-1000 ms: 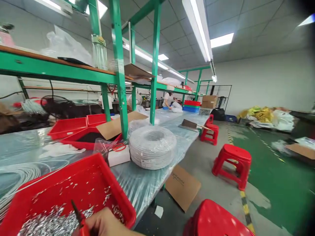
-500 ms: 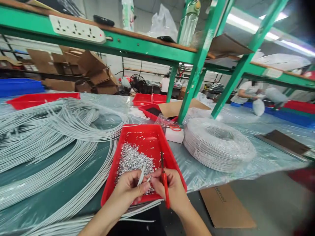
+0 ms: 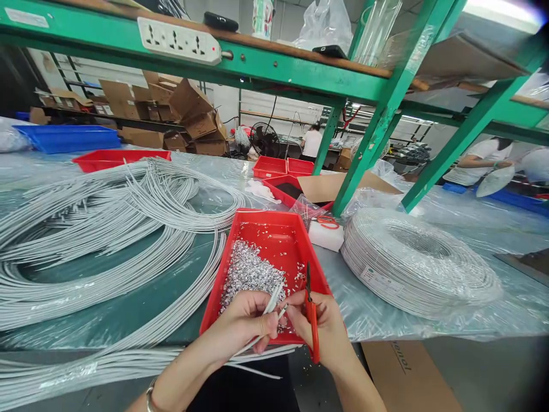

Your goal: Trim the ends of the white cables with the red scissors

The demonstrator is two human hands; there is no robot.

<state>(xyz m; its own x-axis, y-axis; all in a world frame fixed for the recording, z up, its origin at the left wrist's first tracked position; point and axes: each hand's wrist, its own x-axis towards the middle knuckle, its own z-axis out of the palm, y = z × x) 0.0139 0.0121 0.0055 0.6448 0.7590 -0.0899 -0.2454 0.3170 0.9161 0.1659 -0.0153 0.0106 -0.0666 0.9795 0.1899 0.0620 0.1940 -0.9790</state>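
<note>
My left hand (image 3: 246, 321) is closed around a few white cables (image 3: 274, 297), whose ends stick up past the thumb. Red-handled scissors (image 3: 314, 335) rest in my right hand (image 3: 331, 332), blades pointing up and away. With thumb and forefinger, the same hand pinches near the tip of one cable beside the left thumb; what sits at that tip is too small to make out. Both hands are over the near end of a red tray (image 3: 315, 269). Inside it lies a heap of small shiny silver pieces (image 3: 251, 272).
Long bundles of white cable (image 3: 141, 274) cover the bench's left side. To the right lie a wrapped cable coil (image 3: 412, 274) and a white block (image 3: 326, 236) with orange-handled scissors (image 3: 328, 222). Green shelf posts (image 3: 369, 149) rise behind. A person (image 3: 484, 160) works at far right.
The head view has shifted left, so the bench things appear further right. Both hands stay together over the tray, with the cables and the scissors held as before.
</note>
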